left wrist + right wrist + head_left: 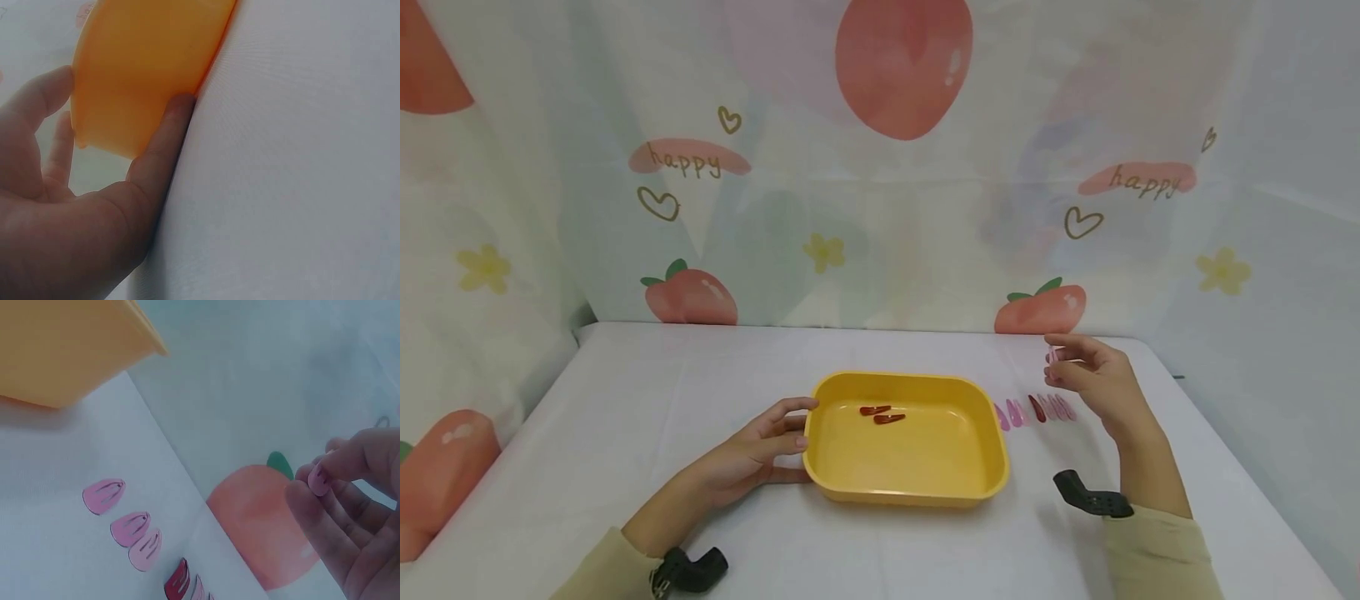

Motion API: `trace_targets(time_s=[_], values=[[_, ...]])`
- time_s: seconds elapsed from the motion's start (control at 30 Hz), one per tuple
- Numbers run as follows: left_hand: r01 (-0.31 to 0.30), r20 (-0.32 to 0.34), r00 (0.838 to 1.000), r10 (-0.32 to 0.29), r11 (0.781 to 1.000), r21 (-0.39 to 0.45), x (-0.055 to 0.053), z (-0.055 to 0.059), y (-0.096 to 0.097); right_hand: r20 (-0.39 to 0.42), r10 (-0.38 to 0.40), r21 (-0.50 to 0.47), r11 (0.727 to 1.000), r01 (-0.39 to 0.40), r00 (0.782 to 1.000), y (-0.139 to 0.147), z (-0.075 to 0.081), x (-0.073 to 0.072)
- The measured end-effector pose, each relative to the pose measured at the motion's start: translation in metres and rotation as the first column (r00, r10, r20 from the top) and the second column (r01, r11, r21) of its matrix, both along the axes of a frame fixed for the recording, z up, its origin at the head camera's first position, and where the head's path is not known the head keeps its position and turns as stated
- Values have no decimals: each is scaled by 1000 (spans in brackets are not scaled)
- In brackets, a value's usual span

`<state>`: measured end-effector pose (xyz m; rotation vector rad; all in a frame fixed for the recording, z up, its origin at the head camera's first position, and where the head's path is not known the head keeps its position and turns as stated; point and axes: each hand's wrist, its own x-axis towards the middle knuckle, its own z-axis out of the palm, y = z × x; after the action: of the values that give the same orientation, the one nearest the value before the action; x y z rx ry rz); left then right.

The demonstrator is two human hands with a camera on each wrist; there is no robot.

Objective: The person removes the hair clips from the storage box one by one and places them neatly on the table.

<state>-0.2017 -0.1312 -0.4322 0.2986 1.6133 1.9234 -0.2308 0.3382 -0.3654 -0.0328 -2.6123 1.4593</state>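
Observation:
My left hand (pixel 741 458) rests against the left side of a yellow tray (pixel 906 498); in the left wrist view its fingertips touch the outer wall and rim. Two dark red hair clips (pixel 889 419) lie inside the tray, near its back left. Over the table's far right, my right hand (pixel 1093 379) pinches a pink snap hair clip (pixel 319 481) between thumb and fingers, partly covering it. Below that hand a row of hair clips lies on the table: several pink ones (pixel 104 496) and a dark red one (pixel 178 580).
A white cloth covers the table (pixel 700 375). Behind it hangs a printed curtain (pixel 902 208) with fruit, hearts and flowers, and more of it stands along the left and right. Black straps with curved mounts circle both wrists.

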Motion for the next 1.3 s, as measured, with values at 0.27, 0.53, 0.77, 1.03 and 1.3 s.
trace_targets(time_s=[0.27,0.53,0.77,1.03,1.3], values=[[6,-3,1000,-6,1000,-2,0,-1,0,25,-66,22,998,66,997,19,-8,-1],[6,-7,1000,-6,1000,-3,-1,-2,-1,116,-153,115,983,139,981,32,-25,-4],[2,-7,1000,-2,1000,-9,-1,0,0,202,-230,202,961,189,952,42,-33,-6],[2,-5,1000,-2,1000,-11,-1,0,0,267,-200,297,948,117,943,48,-40,-8],[10,-7,1000,-10,1000,-3,0,0,0,273,-219,378,920,105,937,41,-39,-4]])
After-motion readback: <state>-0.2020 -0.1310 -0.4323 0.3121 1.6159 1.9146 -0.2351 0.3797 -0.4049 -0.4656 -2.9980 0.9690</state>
